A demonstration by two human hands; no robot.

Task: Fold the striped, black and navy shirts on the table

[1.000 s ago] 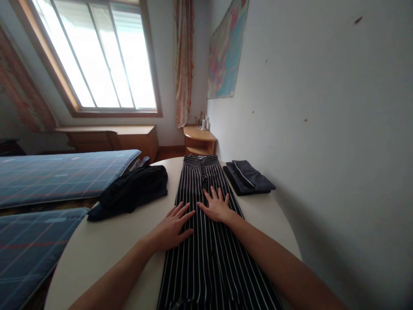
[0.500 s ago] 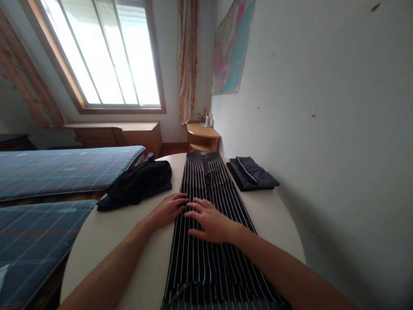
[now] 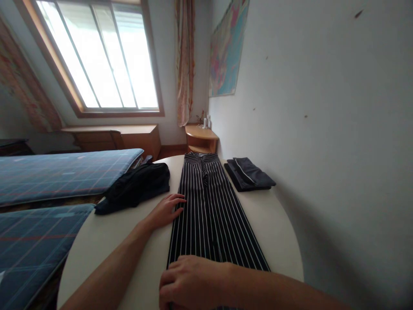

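Observation:
Black trousers with white pinstripes (image 3: 206,206) lie flat lengthwise on the round cream table (image 3: 106,254), waistband at the far end. My left hand (image 3: 166,211) rests at their left edge near mid-length, fingers outstretched and slightly spread, fingertips on the cloth. Lower down, my right hand (image 3: 190,282) reaches across the legs to the left edge, its fingers curled down over the fabric there. The fingertips are partly hidden, and the forearm covers part of the trouser legs.
A crumpled dark garment (image 3: 138,185) lies at the table's left side. Folded dark clothing (image 3: 248,174) sits at the right, near the white wall (image 3: 338,150). Blue plaid mattresses (image 3: 71,176) are to the left. A small wooden corner stand (image 3: 201,133) is beyond the table.
My right hand has moved from the middle of the trousers toward me, down to the lower left edge, and its fingers have curled. My left hand stays nearly in place.

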